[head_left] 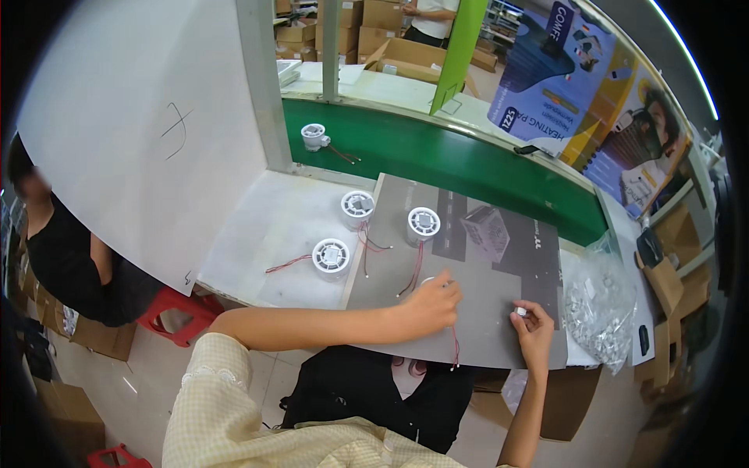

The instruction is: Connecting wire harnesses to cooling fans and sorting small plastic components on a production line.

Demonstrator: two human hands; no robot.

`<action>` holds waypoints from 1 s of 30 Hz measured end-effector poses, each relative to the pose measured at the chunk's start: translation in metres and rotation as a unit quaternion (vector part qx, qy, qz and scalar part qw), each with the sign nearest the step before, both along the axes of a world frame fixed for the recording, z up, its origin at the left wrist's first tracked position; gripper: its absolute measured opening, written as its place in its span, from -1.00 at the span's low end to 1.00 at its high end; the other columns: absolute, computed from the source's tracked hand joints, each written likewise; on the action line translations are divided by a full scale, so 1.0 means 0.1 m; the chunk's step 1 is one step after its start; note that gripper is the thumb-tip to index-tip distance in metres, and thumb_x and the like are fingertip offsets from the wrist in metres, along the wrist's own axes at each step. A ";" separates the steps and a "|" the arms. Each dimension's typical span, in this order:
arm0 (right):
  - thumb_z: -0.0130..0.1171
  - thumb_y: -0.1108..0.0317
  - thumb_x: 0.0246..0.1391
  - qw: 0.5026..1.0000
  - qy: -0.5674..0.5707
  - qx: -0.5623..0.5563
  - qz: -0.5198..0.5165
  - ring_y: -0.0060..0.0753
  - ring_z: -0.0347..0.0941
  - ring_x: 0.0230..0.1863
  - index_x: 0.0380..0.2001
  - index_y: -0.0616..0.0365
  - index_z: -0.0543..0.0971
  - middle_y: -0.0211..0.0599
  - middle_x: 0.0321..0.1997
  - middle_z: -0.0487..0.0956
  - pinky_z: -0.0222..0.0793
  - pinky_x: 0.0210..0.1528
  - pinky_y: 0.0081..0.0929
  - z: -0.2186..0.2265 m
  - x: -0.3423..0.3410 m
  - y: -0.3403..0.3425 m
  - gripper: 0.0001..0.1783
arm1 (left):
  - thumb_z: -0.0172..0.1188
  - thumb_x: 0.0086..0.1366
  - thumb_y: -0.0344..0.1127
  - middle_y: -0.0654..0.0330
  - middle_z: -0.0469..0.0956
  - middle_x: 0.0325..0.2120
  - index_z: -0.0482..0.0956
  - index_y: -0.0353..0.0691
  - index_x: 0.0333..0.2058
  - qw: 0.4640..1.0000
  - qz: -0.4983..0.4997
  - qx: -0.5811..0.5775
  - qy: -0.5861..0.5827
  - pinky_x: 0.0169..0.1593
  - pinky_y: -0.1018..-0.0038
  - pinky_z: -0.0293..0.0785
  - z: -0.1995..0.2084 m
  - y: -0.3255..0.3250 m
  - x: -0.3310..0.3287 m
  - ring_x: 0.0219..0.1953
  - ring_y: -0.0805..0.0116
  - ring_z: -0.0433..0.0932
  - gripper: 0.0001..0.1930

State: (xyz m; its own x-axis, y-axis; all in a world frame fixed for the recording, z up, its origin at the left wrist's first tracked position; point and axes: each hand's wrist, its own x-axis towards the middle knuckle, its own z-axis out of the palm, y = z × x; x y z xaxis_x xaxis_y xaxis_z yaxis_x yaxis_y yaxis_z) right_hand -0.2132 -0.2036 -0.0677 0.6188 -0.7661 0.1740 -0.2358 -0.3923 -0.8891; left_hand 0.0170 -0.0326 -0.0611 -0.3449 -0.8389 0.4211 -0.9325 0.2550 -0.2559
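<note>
Faced a White Tabletop (242, 226) and a Green Strip (468, 160), Pinching a Small White Piece (520, 312)

Had stacked cardboard boxes (381, 15) in the far background, beyond a green post (460, 54), with a person in a white top (431, 9) near them. Saw another person (58, 249), dressed in black, at the left edge by a red stool (178, 312), past a tall white panel (148, 117). Had a blue and yellow printed poster (566, 78) hanging at the far right.

Worked over a large grey board (488, 296), lying flat across the tabletop. Bent the fingers of the left hand (431, 302) over a round white unit (427, 279), mostly hidden at the near middle of the board. Could not tell whether those fingers were closed on it. Saw red wires (456, 355) trailing out just below that hand.

Gripped the small white piece between thumb and fingertips of the right hand (534, 326), above the near right part of the board. Had a clear plastic bag (599, 304) full of small pale pieces just right of the board.

Had one wired white unit (423, 225) on the board, farther off than the left hand. Had two more to its left, a near one (331, 256) on the white surface and a far one (358, 206) by the board's left edge. Saw another unit (314, 138) on the green strip, at its left end.
</note>
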 end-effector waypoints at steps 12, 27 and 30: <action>0.18 0.49 0.16 0.997 0.046 0.039 0.048 -0.64 0.45 -0.28 -0.16 0.34 0.57 -0.28 -0.19 0.60 0.38 -0.18 -0.63 0.07 -0.18 0.45 -0.80 | 0.21 -0.01 -0.34 0.20 0.51 -0.51 0.61 -0.21 -0.56 0.985 0.145 0.007 0.091 0.04 0.24 0.30 -0.06 0.29 -0.10 -0.28 0.26 0.51 -0.91; 0.19 0.46 0.16 0.863 -0.343 0.367 0.054 -0.24 0.40 0.17 0.18 0.26 0.34 0.00 0.15 0.44 0.32 0.24 -0.46 0.08 -0.08 0.24 -0.48 | 0.14 0.28 -0.35 0.01 0.62 -0.47 0.64 -0.25 -0.27 0.820 0.003 0.216 0.530 -0.30 0.23 0.49 0.39 -0.39 -0.17 -0.42 0.05 0.60 -0.85; 0.20 0.46 0.15 0.862 -0.344 0.371 0.037 -0.27 0.43 0.11 0.18 0.24 0.34 0.02 0.15 0.44 0.34 0.20 -0.47 0.12 -0.05 0.31 -0.47 | 0.20 0.26 -0.32 0.07 0.63 -0.49 0.65 -0.29 -0.30 0.764 0.020 0.222 0.605 -0.34 0.36 0.48 0.41 -0.41 -0.23 -0.45 0.21 0.61 -0.84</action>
